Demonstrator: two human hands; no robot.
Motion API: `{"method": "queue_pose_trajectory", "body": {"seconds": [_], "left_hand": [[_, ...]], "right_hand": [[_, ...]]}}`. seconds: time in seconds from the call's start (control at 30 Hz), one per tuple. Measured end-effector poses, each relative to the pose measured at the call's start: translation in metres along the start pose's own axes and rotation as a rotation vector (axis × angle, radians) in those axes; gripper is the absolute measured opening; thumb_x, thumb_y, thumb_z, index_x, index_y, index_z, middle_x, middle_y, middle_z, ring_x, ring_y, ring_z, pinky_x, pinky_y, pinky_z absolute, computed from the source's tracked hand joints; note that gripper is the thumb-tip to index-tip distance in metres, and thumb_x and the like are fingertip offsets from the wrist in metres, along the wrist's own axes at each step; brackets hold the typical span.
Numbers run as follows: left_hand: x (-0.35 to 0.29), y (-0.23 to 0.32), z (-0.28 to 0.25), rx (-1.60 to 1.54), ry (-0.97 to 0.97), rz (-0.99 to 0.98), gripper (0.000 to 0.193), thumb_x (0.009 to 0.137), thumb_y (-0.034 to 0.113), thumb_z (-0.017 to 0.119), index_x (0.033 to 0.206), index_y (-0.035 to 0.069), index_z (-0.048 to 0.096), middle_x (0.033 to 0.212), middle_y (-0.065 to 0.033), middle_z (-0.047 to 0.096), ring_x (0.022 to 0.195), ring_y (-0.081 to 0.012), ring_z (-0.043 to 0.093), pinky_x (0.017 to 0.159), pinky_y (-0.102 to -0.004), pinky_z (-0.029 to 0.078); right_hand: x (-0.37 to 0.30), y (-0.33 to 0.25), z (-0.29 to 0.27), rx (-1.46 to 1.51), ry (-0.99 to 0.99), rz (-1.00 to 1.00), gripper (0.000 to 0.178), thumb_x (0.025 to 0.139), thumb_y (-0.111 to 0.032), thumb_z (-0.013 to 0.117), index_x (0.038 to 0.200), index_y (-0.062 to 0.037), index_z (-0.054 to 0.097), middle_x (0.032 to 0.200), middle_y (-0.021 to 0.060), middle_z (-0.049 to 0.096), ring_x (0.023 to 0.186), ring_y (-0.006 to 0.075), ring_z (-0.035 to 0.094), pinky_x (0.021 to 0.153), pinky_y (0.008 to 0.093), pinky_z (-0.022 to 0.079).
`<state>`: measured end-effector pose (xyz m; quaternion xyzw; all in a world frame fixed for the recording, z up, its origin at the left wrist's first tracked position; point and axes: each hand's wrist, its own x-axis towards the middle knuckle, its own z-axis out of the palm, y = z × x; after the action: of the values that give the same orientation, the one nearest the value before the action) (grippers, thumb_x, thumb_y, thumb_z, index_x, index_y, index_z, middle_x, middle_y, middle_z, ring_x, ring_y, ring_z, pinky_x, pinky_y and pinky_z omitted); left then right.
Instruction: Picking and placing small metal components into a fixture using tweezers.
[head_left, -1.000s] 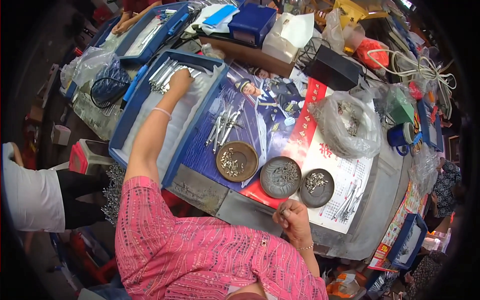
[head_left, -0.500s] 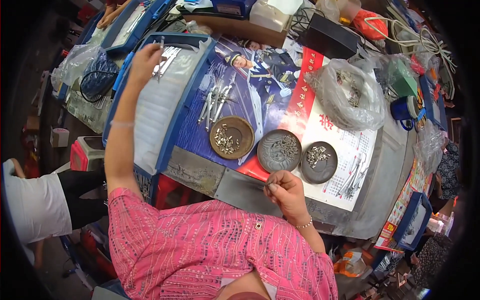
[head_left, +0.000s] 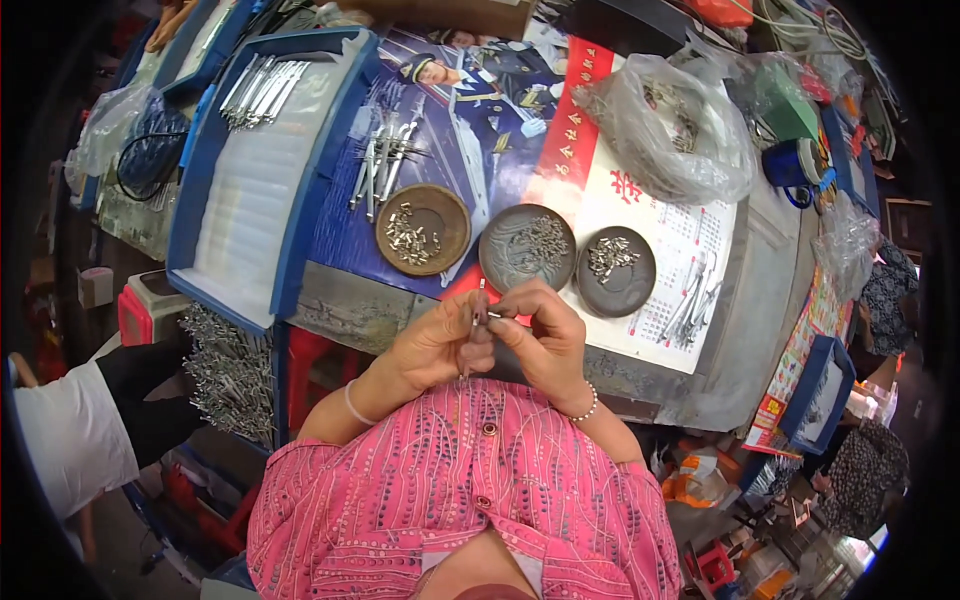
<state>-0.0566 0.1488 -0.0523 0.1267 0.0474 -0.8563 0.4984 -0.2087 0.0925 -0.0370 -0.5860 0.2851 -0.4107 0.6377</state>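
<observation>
Bare left hand [head_left: 440,343]: curled, pinching
Bare right hand [head_left: 548,342]: pinching, just beside the left
Bare forearms [head_left: 331,421]: angled inward

- pink button-front shirt [head_left: 390,510] with short sleeves; printed in wavy pale lines and rows of dark dots;
- round, rimmed buttons [head_left: 490,429] along the shirt's front edge;
- white inner garment [head_left: 436,562] at the neckline;
- left hand [head_left: 428,346]: thin pale wristband [head_left: 350,403];
- right hand [head_left: 548,340]: bracelet [head_left: 594,402] of pale round beads
</observation>
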Motion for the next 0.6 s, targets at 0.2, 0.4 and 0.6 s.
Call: {"method": "queue_pose_trajectory", "body": {"seconds": [0.2,0.4,0.6], "left_hand": [[0.001,-0.002,0.001,-0.012,0.125,-0.097,0.022,0.08,0.028,0.064,0.093,0.015,0.051,0.074,0.0015,0.056,0.051,-0.0044,0.043,0.052,-0.022,0.035],[0.001,-0.001,-0.007,0.051,0.036,-0.126,0.023,0.082,0.03,0.061,0.099,0.018,0.051,0.072,0.0007,0.053,0.051,-0.0064,0.043,0.047,-0.0208,0.034],[0.006,-0.002,0.002,0.158,0.026,-0.103,0.024,0.083,0.028,0.06,0.097,0.013,0.049,0.072,-0.0021,0.055,0.05,-0.0084,0.047,0.045,-0.0209,0.035]], "right_hand": [[-0.002,-0.006,-0.002,-0.218,0.008,-0.073,0.01,0.074,0.001,0.065,0.077,0.0029,0.056,0.076,0.0092,0.057,0.07,0.0162,0.054,0.063,0.0261,0.043],[0.001,-0.014,-0.002,-0.374,0.003,-0.169,0.012,0.071,0.0,0.067,0.075,0.003,0.056,0.071,0.0101,0.056,0.065,0.0188,0.055,0.059,0.0273,0.043],[0.002,-0.016,-0.008,-0.369,0.002,-0.132,0.01,0.07,0.0,0.067,0.074,0.0015,0.059,0.073,0.0104,0.057,0.067,0.0191,0.056,0.06,0.0277,0.044]]}}
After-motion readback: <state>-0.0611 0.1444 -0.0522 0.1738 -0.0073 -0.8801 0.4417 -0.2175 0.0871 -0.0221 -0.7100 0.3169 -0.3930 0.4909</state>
